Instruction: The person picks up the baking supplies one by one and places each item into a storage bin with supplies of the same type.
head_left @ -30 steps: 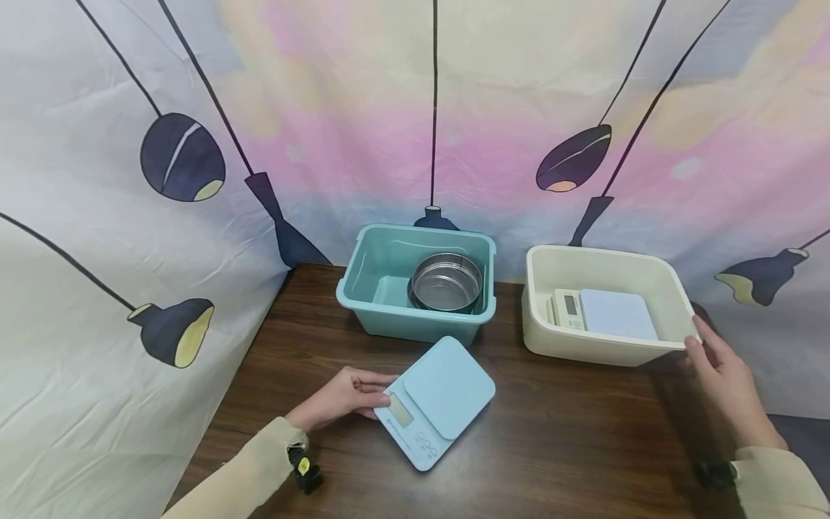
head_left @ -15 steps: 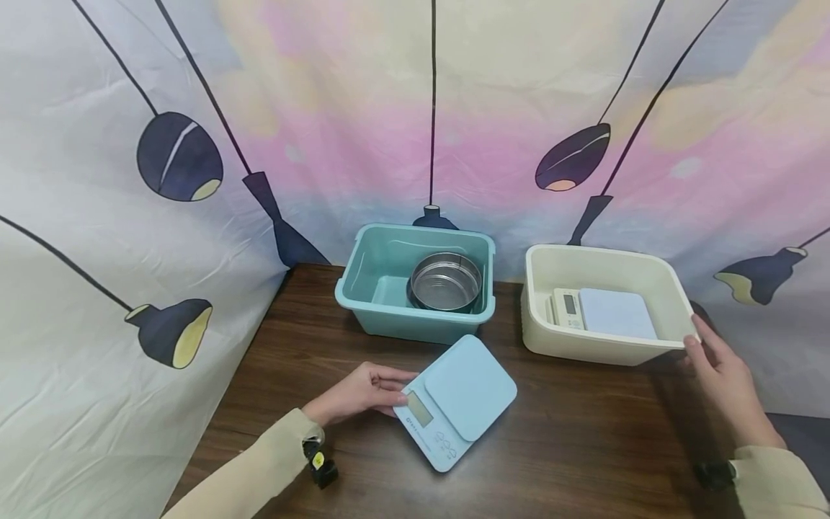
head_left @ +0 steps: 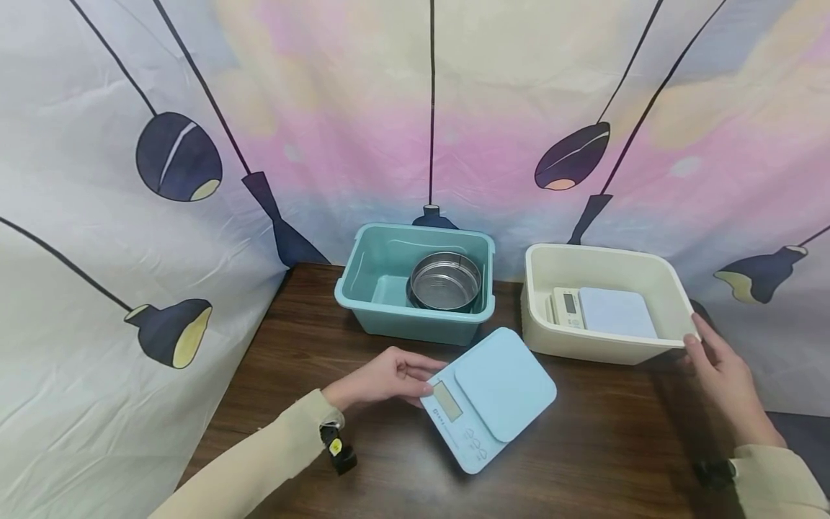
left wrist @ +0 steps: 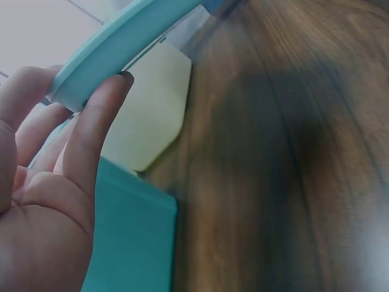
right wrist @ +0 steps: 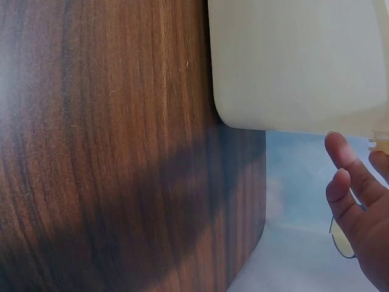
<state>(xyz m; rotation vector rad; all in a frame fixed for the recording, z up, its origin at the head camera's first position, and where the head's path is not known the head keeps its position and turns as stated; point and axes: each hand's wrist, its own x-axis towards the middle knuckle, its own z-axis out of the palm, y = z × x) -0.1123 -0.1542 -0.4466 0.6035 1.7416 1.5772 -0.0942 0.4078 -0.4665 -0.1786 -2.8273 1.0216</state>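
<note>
My left hand (head_left: 387,379) pinches the left edge of a light-blue kitchen scale (head_left: 502,389), thumb on top beside the display and fingers beneath. The scale is off the table and tilted, in front of the two bins; in the left wrist view its underside edge (left wrist: 115,52) shows. At the right, my right hand (head_left: 726,382) holds the near right corner of a cream bin (head_left: 596,349) by its rim, thumb at the front. Inside that bin lies another kitchen scale (head_left: 616,312), with a cream display end and a pale lilac platform.
A teal bin (head_left: 415,328) stands left of the cream bin, with round metal pans or sieves (head_left: 446,282) inside it. Both bins are at the back of the dark wooden table (head_left: 305,303). A printed cloth (head_left: 363,108) hangs right behind them.
My left hand has carried the light-blue scale to the right, toward the cream bin, and it looks more raised. My right hand has stayed at the bin's corner.
</note>
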